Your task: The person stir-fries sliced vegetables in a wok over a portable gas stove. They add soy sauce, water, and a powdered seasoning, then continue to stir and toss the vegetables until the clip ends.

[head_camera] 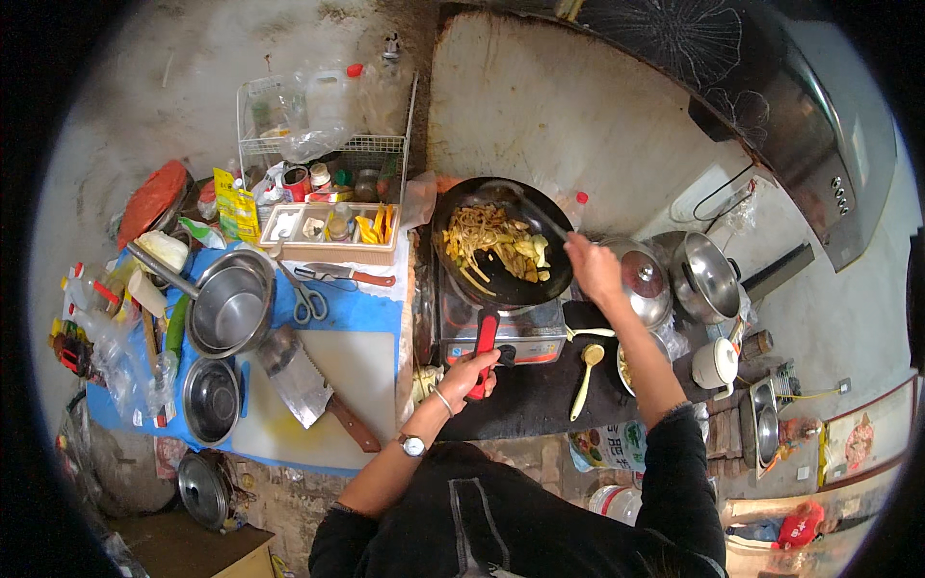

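My left hand (465,381) grips the red and black handle (485,338) of a dark wok (514,290). The wok rests on a portable gas stove (466,325). Inside it, noodle-like strands (480,227) lie with pale yellow-green pieces (533,251) of what looks like vegetable. From the right, my right hand (594,266) holds the thin handle of a cooking utensil (555,227) that reaches over the wok's far side. The utensil's head is blurred and hard to make out. A pale-handled spoon (582,386) lies on the dark counter below my right forearm.
On the left, a cleaver (293,386) lies on a white cutting board (361,361). Scissors (311,302), a steel saucepan (230,314) and a seasoning box (325,251) are near it. A glass-lidded pan (642,278) and steel pot (702,282) stand right. A person (798,524) is farther off.
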The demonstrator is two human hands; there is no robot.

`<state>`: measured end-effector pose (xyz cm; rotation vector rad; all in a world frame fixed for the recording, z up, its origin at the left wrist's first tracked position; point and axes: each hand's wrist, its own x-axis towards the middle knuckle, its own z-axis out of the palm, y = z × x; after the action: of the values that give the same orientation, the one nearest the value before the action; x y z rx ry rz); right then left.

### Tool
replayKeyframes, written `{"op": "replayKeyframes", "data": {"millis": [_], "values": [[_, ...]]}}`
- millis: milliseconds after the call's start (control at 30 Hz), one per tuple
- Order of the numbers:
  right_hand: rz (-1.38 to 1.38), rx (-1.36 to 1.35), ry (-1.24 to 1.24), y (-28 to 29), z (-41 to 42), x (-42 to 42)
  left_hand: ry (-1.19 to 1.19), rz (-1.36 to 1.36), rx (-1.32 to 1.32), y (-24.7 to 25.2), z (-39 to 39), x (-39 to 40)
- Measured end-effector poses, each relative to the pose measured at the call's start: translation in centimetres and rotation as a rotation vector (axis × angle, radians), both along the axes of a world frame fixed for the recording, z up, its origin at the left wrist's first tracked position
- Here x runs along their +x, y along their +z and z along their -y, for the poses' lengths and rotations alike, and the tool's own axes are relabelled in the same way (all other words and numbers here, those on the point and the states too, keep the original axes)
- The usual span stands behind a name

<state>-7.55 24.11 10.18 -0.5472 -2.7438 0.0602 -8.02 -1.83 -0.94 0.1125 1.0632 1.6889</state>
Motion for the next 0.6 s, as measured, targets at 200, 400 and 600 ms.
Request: {"op": "replayKeyframes", "data": {"millis": [200,400,600], "values": [[0.161,0.122,0.172,5.1,3.1,6.2,-0.002,-0.041,-0.016,0.6,0.8,0.0],[0.392,0.183,0.101,12.1,6.9,11.9,0.013,0.003,-0.015,0.2,0.8,0.1],[0.239,0.205,0.072,3.7,3.2,6.4,0.021,-0.052,-0.007,0.3,0.6,-0.3]]}}
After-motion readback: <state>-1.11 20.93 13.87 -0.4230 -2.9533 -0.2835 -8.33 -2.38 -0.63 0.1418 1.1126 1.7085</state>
